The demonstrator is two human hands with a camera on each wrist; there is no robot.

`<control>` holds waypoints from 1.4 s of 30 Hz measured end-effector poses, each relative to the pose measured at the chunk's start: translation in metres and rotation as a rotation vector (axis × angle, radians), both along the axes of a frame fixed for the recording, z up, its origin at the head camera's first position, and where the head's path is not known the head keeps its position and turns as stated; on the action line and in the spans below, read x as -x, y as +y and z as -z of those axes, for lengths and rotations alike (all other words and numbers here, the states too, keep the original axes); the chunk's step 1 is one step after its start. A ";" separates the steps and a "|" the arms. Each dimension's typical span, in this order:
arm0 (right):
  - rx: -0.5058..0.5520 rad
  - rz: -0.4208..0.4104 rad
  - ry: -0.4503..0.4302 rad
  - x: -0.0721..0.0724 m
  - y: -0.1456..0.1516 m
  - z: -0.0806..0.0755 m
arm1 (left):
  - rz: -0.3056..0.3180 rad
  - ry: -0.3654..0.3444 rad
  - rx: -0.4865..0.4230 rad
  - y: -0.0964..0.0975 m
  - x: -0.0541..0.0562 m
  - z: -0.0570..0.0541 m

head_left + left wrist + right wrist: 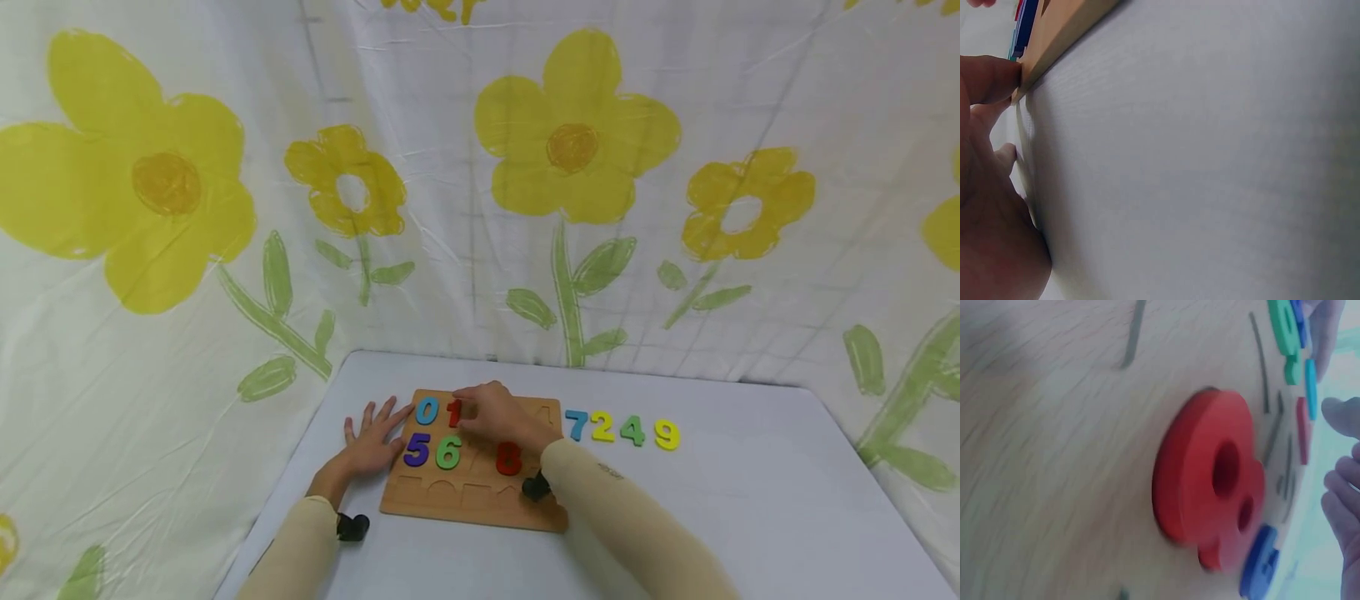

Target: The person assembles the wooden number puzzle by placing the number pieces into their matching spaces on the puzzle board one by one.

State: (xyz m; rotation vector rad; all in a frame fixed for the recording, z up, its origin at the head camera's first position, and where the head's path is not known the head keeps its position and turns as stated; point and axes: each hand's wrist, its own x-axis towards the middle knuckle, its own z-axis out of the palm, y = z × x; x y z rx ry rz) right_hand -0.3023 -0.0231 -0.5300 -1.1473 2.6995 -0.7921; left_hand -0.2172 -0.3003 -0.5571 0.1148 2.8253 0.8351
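Observation:
My left hand (pixel 372 446) lies with fingers spread at the left edge of a wooden number board (pixel 431 504); its thumb (pixel 997 78) touches that edge. Above the board's top row hovers my right hand (pixel 495 414), fingers loosely bent beside a red number 1 (pixel 453 413). In the right wrist view a gap shows between the thumb (pixel 1342 417) and the red 1 (pixel 1302 431). Around it sit a light blue 0 (pixel 427 410), a purple 5 (pixel 417 450), a green 6 (pixel 448 452) and a red 8 (pixel 508 458). My right hand hides part of the top row.
Right of the board, a blue 7 (pixel 576 424), yellow 2 (pixel 602 426), green 4 (pixel 632 430) and yellow 9 (pixel 667 434) lie in a row on the white table (pixel 750 500). A blue piece (pixel 1260 562) sits beyond the red 8. Behind hangs a flowered curtain (pixel 435 292).

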 end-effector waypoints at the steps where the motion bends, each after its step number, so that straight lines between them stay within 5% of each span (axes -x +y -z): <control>1: 0.010 -0.008 0.006 0.000 0.004 -0.002 | -0.001 -0.001 0.001 0.000 0.000 0.000; 13: 0.215 0.009 -0.164 -0.012 0.074 -0.027 | 0.003 0.020 -0.021 -0.001 0.000 0.002; 22: 0.276 0.034 -0.248 -0.019 0.133 -0.035 | 0.001 0.003 -0.006 -0.001 0.000 0.002; 42: 0.241 0.163 -0.198 -0.040 0.270 -0.038 | 0.006 0.023 -0.019 -0.003 0.001 0.009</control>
